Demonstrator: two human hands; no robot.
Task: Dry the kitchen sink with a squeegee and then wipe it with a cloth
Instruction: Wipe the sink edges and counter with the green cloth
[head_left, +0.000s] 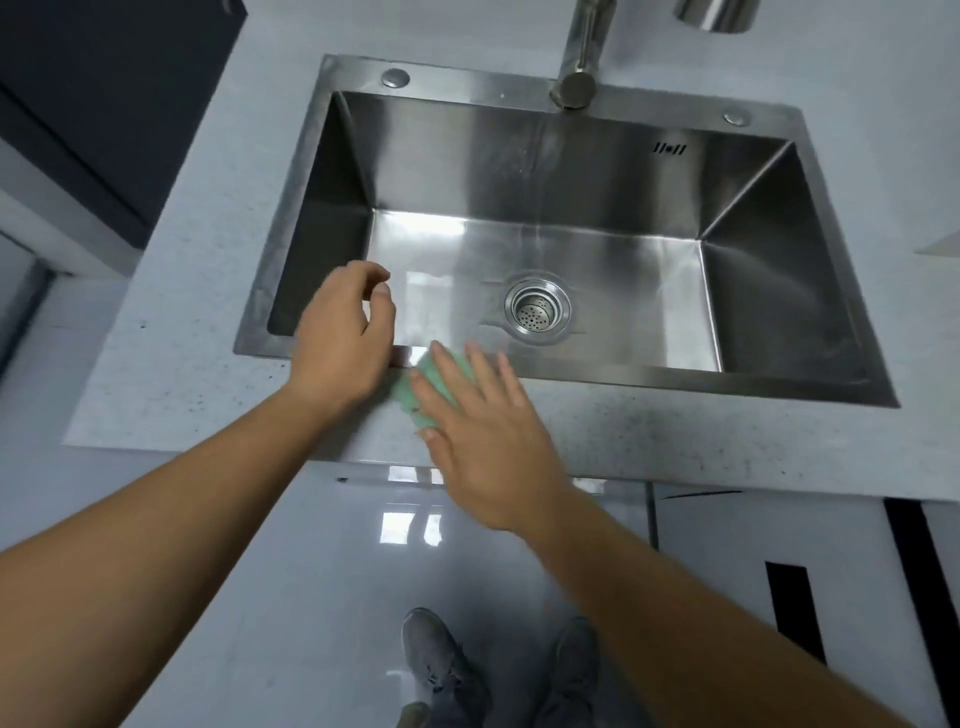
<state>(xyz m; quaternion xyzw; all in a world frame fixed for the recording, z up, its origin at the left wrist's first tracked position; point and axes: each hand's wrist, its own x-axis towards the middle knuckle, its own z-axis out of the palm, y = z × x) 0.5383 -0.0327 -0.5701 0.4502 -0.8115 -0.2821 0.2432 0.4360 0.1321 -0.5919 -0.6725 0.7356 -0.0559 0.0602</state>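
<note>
A stainless steel sink (545, 171) is set into a pale speckled counter. A round strainer drain (537, 310) sits in its floor. A green cloth (410, 389) lies on the sink's near rim and the counter edge. My right hand (483, 441) rests flat on the cloth with fingers spread, covering most of it. My left hand (343, 338) hovers over the near-left rim, fingers loosely curled, holding nothing. No squeegee is in view.
A steel faucet (579, 62) rises at the back rim, with a metal cylinder (717, 15) at the top right. A dark cabinet (104, 93) stands at the upper left. Glossy white cabinet fronts and my grey shoes (441, 670) are below the counter (675, 441).
</note>
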